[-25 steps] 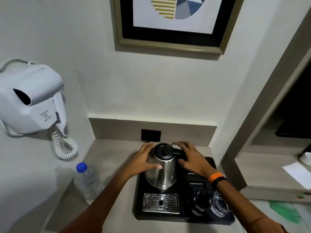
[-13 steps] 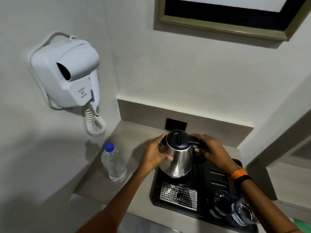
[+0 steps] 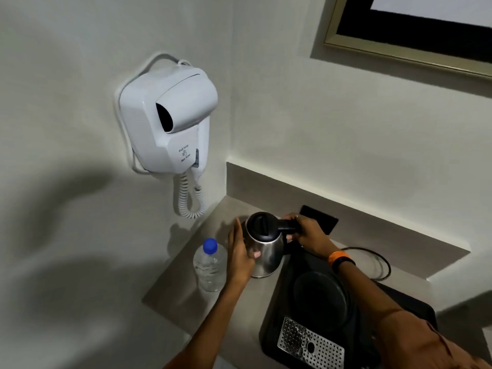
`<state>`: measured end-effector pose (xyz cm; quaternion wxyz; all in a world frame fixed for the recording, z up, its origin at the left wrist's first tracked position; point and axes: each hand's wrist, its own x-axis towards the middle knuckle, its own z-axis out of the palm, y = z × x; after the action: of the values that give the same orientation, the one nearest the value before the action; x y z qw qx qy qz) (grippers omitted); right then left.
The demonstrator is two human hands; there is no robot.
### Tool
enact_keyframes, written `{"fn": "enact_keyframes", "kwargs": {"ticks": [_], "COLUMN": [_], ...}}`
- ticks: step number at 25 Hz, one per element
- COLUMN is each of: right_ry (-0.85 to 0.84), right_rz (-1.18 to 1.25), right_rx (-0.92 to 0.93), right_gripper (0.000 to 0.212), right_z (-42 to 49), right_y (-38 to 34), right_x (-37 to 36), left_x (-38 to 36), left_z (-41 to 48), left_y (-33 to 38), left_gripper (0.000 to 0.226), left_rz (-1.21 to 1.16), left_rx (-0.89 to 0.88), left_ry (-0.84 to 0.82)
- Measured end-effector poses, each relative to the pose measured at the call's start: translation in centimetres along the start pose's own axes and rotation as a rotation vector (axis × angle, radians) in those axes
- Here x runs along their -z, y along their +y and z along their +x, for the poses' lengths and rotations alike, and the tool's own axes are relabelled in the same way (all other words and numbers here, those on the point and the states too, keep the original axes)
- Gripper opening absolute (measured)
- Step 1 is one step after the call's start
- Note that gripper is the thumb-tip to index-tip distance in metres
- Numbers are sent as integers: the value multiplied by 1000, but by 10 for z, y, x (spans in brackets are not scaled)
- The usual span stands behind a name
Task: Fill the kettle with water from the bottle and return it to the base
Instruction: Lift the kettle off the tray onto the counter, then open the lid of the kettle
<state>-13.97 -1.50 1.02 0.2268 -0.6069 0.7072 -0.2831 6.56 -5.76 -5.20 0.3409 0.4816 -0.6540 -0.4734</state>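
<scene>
A steel kettle (image 3: 263, 255) with a shut black lid stands on the grey counter, left of the black tray. My right hand (image 3: 306, 234) grips its black handle. My left hand (image 3: 239, 251) is pressed flat against the kettle's left side. The round black base (image 3: 319, 294) sits bare on the tray. A clear water bottle (image 3: 210, 265) with a blue cap stands upright just left of my left hand, cap on.
The black tray (image 3: 282, 323) carries a perforated metal drip grid (image 3: 308, 347). A white wall hair dryer (image 3: 167, 121) with a coiled cord hangs above the counter's left corner. A black socket (image 3: 322, 218) and a cable (image 3: 378, 262) lie behind the tray. The counter edge (image 3: 170, 307) is near.
Both hands have carried the kettle off its base, leftward onto the counter beside the bottle. The camera view has swung left and down.
</scene>
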Motion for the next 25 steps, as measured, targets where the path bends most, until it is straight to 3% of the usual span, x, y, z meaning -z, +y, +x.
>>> {"fn": "enact_keyframes", "kwargs": {"ticks": [9,13,17,20,25], "right_ry": [-121,4,26,62,103], "right_rz": [20,35,-274,-332,-106], "right_rx": [-128,-224,-278,-272,-228], "right_gripper": [46,38,61,52,35], "right_z": [29,33,42,41,42], "right_y": [8,-15,-29,-29,-28], "right_x": [-12,-29,-54,-61,-51], "left_x": [-7,-12,-15,-16,-20], "left_z": [13,14,18,23,17], "left_y": [-16,-19,-25,-26,-19], "left_gripper": [104,104,116,126,111], "left_rz": [14,31,-6,-67,134], "left_rx": [61,82,84,143,100], "left_ry": [30,49,11,-17,83]}}
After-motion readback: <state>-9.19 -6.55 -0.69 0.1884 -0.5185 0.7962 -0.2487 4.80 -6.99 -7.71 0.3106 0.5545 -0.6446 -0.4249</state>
